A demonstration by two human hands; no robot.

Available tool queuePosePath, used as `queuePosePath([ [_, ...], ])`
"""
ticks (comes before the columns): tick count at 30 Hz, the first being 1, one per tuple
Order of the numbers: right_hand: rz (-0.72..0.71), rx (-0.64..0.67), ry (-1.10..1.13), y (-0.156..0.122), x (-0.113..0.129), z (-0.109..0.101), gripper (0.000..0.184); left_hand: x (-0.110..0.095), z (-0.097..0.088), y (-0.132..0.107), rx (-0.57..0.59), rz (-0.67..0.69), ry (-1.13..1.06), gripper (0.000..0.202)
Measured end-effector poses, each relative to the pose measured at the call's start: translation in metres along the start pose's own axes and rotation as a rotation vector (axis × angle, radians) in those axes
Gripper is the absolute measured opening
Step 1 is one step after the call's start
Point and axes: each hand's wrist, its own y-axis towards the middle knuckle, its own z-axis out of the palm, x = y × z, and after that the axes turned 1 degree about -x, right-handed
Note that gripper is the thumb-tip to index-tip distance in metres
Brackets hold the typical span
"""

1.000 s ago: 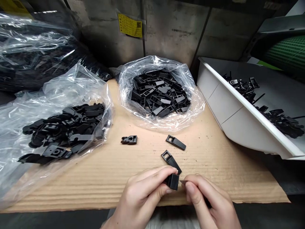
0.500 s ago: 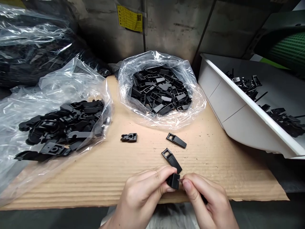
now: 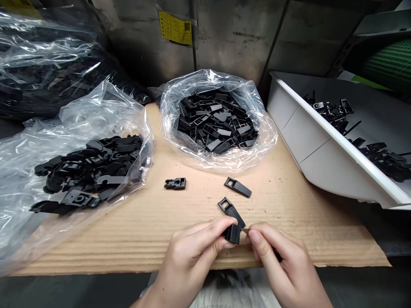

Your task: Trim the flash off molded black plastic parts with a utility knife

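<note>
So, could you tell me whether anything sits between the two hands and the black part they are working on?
Nothing visible does. The left hand already pinches the black part, and the right hand touches its side. The loose clip lies just beyond on the cardboard.

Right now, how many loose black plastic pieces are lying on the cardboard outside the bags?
3. One short clip left of centre, one flat piece below the middle bag, one flat piece just beyond the hands. The hands may hide others.

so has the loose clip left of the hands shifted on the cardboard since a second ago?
No. The loose clip keeps its spot on the cardboard, same gap to the wedge piece; only the camera moved.
</note>
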Motion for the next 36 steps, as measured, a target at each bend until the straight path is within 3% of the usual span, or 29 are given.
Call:
queuePosePath([
  [9,-0.031,0.154,0.043,-0.005,0.006,0.003,0.023,0.002,0.000,0.002,0.009,-0.018,-0.031,0.028],
  [11,-0.024,0.090,0.091,-0.006,0.007,0.002,0.021,0.002,0.001,0.002,0.028,-0.021,-0.041,0.029],
  [17,0.214,-0.076,0.110,-0.003,0.007,0.003,0.018,-0.005,-0.003,0.003,0.140,-0.113,-0.179,0.016],
  [20,0.146,-0.191,0.114,-0.004,0.007,0.004,0.009,-0.009,-0.006,0.001,0.190,-0.237,-0.309,0.022],
  [23,0.014,-0.177,0.130,-0.005,0.006,0.005,0.012,-0.011,-0.004,-0.001,0.152,-0.386,-0.498,0.035],
  [27,-0.125,-0.160,-0.001,-0.007,0.002,0.006,0.019,-0.009,0.002,-0.001,-0.025,-0.524,-0.631,0.009],
  [30,-0.229,-0.146,-0.113,-0.009,-0.001,0.007,0.019,-0.008,0.001,0.001,-0.022,-0.452,-0.505,0.035],
  [33,-0.281,-0.173,-0.168,-0.010,-0.002,0.009,0.017,-0.007,-0.004,0.004,0.014,-0.285,-0.338,0.025],
  [36,-0.247,-0.236,-0.168,-0.011,0.001,0.012,0.017,-0.007,-0.006,0.006,-0.024,-0.209,-0.308,0.026],
])
